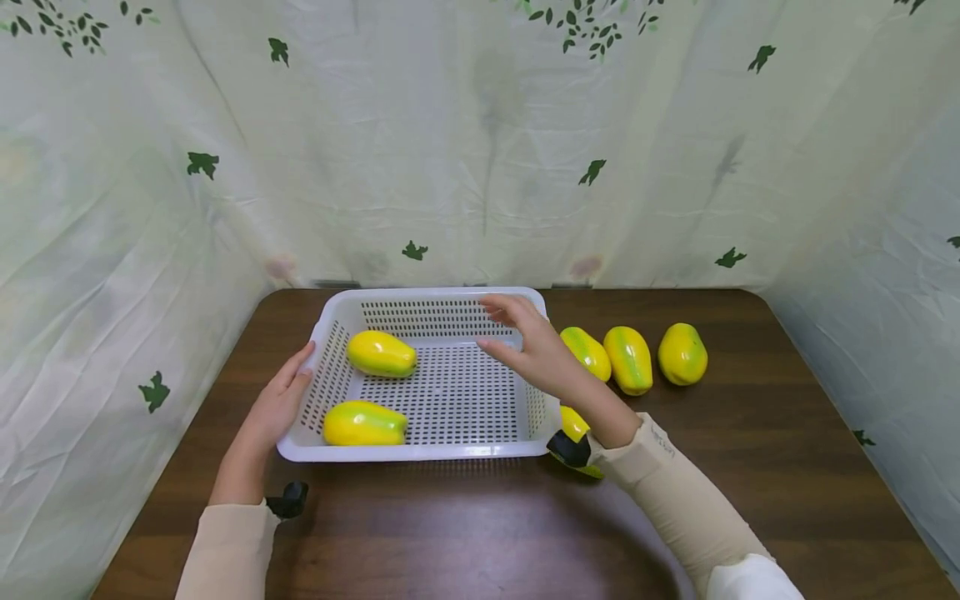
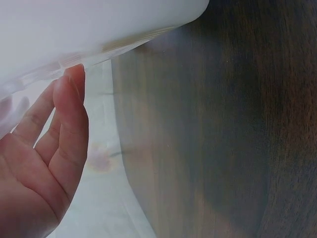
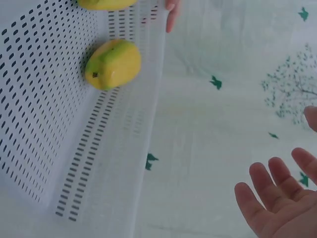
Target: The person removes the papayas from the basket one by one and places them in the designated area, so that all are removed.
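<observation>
A white plastic basket (image 1: 420,452) with slotted walls stands at the middle left of the table. Two yellow-green papayas lie inside along its left part, one toward the back (image 1: 381,354) and one toward the front (image 1: 365,423). My left hand (image 1: 273,408) grips the basket's left rim between thumb and fingers; in the left wrist view the fingertips (image 2: 74,82) meet its edge. Above the basket's right side hovers my right hand (image 1: 532,346), fingers spread and nothing held. The right wrist view shows this hand (image 3: 282,208) apart from the basket wall.
Right of the basket, more papayas lie on the dark wooden table (image 1: 750,467): one beside the wall (image 1: 585,352), one next to it (image 1: 628,360), one farther right (image 1: 682,354). Yellow fruit (image 1: 573,423) shows partly behind my right wrist. A pale leaf-print curtain (image 1: 480,167) surrounds the table.
</observation>
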Tool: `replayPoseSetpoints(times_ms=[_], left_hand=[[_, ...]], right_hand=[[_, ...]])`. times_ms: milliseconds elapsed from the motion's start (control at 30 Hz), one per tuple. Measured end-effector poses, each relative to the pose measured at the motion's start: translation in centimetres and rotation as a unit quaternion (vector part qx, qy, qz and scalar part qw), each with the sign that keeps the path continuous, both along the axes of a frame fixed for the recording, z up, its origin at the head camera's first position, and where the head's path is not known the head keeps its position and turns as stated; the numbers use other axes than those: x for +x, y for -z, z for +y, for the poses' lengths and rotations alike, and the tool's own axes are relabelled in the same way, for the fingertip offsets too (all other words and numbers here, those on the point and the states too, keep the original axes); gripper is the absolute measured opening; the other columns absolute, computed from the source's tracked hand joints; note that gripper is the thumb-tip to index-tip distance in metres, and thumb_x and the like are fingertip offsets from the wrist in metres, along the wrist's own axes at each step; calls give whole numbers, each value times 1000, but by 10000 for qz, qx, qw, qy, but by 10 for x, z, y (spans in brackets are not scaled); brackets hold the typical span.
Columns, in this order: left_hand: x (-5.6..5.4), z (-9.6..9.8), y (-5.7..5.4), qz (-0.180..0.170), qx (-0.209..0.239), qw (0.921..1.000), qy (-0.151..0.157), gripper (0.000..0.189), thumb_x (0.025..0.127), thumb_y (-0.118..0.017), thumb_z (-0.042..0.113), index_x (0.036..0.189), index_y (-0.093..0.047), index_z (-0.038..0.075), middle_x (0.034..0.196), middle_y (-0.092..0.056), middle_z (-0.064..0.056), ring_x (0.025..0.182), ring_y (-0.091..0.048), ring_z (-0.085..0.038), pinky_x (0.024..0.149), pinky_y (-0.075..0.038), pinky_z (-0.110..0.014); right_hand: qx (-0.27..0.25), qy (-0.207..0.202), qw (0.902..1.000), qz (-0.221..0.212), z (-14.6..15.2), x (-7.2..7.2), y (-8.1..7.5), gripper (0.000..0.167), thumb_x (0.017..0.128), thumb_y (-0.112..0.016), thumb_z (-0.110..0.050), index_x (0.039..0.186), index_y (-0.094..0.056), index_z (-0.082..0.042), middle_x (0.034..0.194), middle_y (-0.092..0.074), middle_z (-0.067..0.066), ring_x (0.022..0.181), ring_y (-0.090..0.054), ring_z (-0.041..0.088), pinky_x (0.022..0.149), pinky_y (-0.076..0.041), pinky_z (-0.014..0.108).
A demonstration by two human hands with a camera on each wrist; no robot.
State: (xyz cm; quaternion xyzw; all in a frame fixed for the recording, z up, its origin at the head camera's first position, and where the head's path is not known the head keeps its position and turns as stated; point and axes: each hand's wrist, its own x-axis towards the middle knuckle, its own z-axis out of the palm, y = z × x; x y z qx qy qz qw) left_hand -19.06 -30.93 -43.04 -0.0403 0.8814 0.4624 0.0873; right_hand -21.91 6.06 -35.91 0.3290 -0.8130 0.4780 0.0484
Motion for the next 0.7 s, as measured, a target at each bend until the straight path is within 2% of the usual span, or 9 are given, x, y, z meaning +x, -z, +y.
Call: replayPoseSetpoints(times_ms=[133, 267, 400, 467, 567, 700], left_hand=[[0, -1, 0, -22, 30, 10000, -5, 54, 94, -23, 49, 143, -3, 37, 144, -17, -22, 110, -42, -45, 77, -46, -54], [-1, -1, 1, -73, 34, 10000, -25, 55, 95, -23, 49, 143, -3, 37, 144, -16, -22, 111, -41, -45, 77, -45, -55], [-2, -1, 1, -76, -47, 9999, -51, 55, 94, -23, 49, 144, -3, 36, 144, -16, -22, 111, -41, -45, 78, -44, -56], [-1, -1, 0, -71, -52, 10000, -47, 55, 94, -23, 50, 144, -2, 36, 144, -16, -22, 111, -41, -45, 78, -44, -56], [-1, -1, 0, -81, 7, 10000, -42, 55, 94, -24, 50, 143, -2, 37, 144, -16, -22, 111, -41, -45, 77, -45, -55], [-1, 0, 0, -93, 60, 9999, -43, 55, 94, -24, 49, 144, -2, 36, 144, -15, -22, 112, -40, -45, 78, -44, -56]], right_hand=[[202, -245, 9995, 70, -20, -10, -3, 50, 88, -59, -23, 131, -40, -9, 125, -44, 7, 108, -47, 16, 93, -38, 28], [750, -529, 9958, 72, -39, -17, -3, 50, 88, -59, -25, 132, -41, -11, 126, -44, 3, 108, -46, 12, 91, -39, 24], [1378, -1030, 9851, -9, -58, -24, -2, 53, 88, -58, -30, 134, -39, -14, 130, -42, 0, 111, -43, 11, 91, -38, 24], [1534, -1278, 9798, -81, -67, -26, 2, 55, 87, -59, -31, 135, -38, -13, 131, -41, -1, 111, -42, 11, 92, -38, 26], [1660, -1535, 9738, -257, -81, -30, 9, 58, 84, -63, -31, 134, -39, -12, 132, -41, -1, 110, -43, 12, 91, -39, 25], [1672, -1811, 9662, -758, -97, -35, 20, 63, 80, -68, -28, 133, -39, -12, 131, -42, 1, 110, -44, 14, 88, -40, 23]])
